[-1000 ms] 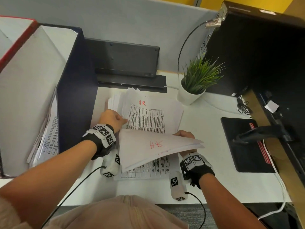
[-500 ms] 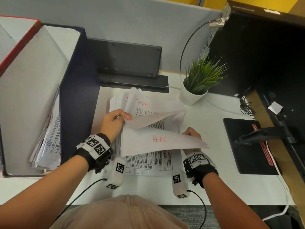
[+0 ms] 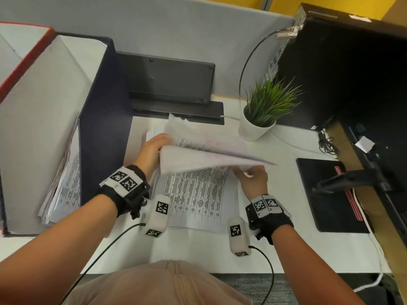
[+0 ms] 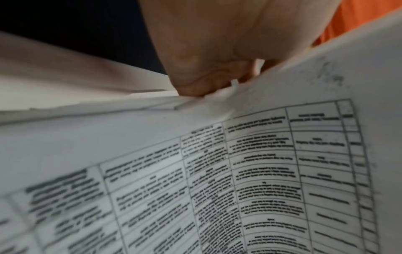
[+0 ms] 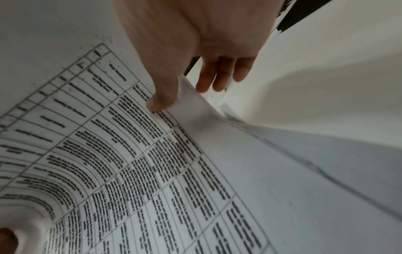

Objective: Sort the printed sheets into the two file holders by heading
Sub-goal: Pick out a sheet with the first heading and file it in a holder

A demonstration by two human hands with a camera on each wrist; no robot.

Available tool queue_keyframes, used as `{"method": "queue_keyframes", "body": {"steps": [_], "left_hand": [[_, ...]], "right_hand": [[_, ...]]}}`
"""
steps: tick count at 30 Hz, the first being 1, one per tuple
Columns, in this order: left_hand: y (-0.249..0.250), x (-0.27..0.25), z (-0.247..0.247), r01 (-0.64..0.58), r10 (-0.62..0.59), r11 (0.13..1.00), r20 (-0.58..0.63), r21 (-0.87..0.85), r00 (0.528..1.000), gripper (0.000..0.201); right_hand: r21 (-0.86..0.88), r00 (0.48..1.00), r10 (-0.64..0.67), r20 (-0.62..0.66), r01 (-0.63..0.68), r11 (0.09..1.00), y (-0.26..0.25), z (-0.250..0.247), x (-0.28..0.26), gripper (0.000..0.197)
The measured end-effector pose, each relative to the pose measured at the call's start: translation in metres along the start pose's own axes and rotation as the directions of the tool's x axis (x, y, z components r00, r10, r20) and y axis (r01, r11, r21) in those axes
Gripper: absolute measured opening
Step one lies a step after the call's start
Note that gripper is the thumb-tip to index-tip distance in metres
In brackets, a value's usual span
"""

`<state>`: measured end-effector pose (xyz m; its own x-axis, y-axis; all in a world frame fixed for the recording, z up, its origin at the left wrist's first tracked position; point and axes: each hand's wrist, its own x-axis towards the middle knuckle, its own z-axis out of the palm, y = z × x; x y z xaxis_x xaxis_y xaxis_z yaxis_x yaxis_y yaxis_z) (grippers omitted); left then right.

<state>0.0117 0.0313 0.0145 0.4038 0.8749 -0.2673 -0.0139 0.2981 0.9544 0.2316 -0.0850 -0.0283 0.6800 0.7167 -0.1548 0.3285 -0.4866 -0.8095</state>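
While my left hand (image 3: 154, 148) curls its fingers around the left edge of the lifted sheets (image 3: 204, 157), my right hand (image 3: 253, 179) pinches their near right corner, thumb on the printed side and fingers behind, as the right wrist view shows. These raised sheets hang between my two hands, bowed upward and tilted so their blank undersides face me; faint red handwriting shows through near the top, too blurred to read. Under them, flat on the white desk (image 3: 275, 238), lies the pile of printed sheets (image 3: 193, 201), its top page covered with a black grid table of small text. Both wrist views show the same table curving close below my palms, and the left wrist view shows my fingers (image 4: 206, 80) pressed on stacked paper edges.

To my left stands the dark blue file holder (image 3: 105, 119), just beside the pile, already holding a leaning bundle of printed pages (image 3: 66, 183). Farther left, only the red-edged rim of a second file holder (image 3: 26, 60) is in view. Behind the pile sits a black monitor stand (image 3: 171, 84), and right of it a small green plant in a white pot (image 3: 264, 115). A black mouse pad (image 3: 326, 194) lies well off to my right.
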Motion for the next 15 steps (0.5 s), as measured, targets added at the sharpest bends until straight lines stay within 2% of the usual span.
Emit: {"method": "queue_keyframes", "body": {"steps": [1, 3, 5, 6, 8, 10, 13, 15], "left_hand": [[-0.001, 0.001, 0.001, 0.027, -0.026, 0.998, 0.024, -0.061, 0.999, 0.045], [-0.004, 0.001, 0.001, 0.051, -0.045, 0.996, 0.092, -0.07, 0.995, 0.054], [-0.005, -0.002, 0.005, 0.031, -0.033, 0.999, 0.138, 0.014, 0.99, 0.063], [-0.005, -0.005, 0.009, 0.009, -0.021, 0.996, 0.128, 0.093, 0.992, 0.06], [-0.003, -0.007, 0.016, -0.092, 0.073, 0.958, 0.078, 0.27, 0.994, 0.041], [0.002, -0.009, 0.022, -0.199, 0.191, 0.887, 0.06, 0.418, 0.98, 0.042], [0.017, -0.014, 0.028, -0.315, 0.34, 0.838, 0.025, 0.445, 0.94, 0.038], [0.03, -0.021, 0.035, -0.415, 0.457, 0.81, -0.003, 0.413, 0.89, 0.038]], "right_hand": [[0.05, 0.999, -0.024, -0.021, 0.025, 0.998, -0.001, -0.001, -0.001, 0.027], [0.178, 0.997, -0.07, -0.021, 0.073, 0.981, -0.009, -0.001, -0.006, 0.018], [0.249, 0.997, -0.073, -0.016, 0.074, 0.966, -0.016, -0.001, -0.009, 0.009], [0.272, 0.997, -0.072, -0.026, 0.076, 0.959, -0.018, 0.0, -0.008, 0.019], [0.315, 0.996, -0.069, -0.058, 0.084, 0.945, -0.027, 0.001, -0.009, 0.026], [0.356, 0.991, -0.082, -0.104, 0.114, 0.927, -0.039, 0.001, -0.01, 0.025], [0.458, 0.964, -0.157, -0.216, 0.241, 0.856, -0.062, -0.005, -0.014, 0.025], [0.524, 0.939, -0.204, -0.278, 0.326, 0.787, -0.08, -0.011, -0.019, 0.024]]}}
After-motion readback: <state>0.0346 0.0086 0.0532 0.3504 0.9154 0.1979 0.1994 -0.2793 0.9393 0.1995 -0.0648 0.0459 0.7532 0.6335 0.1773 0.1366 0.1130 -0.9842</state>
